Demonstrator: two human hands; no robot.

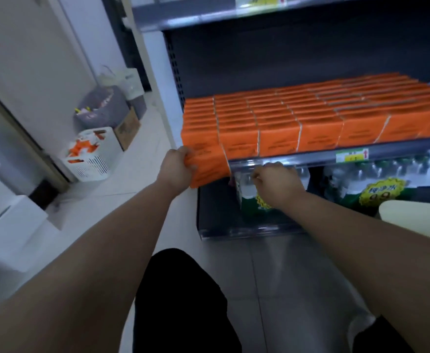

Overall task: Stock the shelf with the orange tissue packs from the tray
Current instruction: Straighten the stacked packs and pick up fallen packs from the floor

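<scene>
Your left hand (177,166) grips an orange tissue pack (207,165) by its left end, holding it at the front left corner of the shelf (397,155). The pack hangs tilted, its lower part below the shelf lip, not yet seated. Your right hand (276,180) is curled loosely just under the shelf edge, in front of the bottled water (247,192) on the tier below; it holds nothing that can be seen, though the fingers are partly hidden.

The shelf carries tight rows of packs (310,115), upright and face-forward, nearly full across its width. The white basket (91,155) on the floor to the left shows more orange packs inside, so stock remains.

Judgement: the step in hand is seating this pack in the front left slot. Lift it clear of the lip before pushing in; entered at the present tilt it may catch the edge or nudge its neighbour. Square it upright and flush with the front row. Bring the right hand up to steady the adjacent pack while you slide. The picture is motion-blurred, so the gap left for it cannot be confirmed.
</scene>
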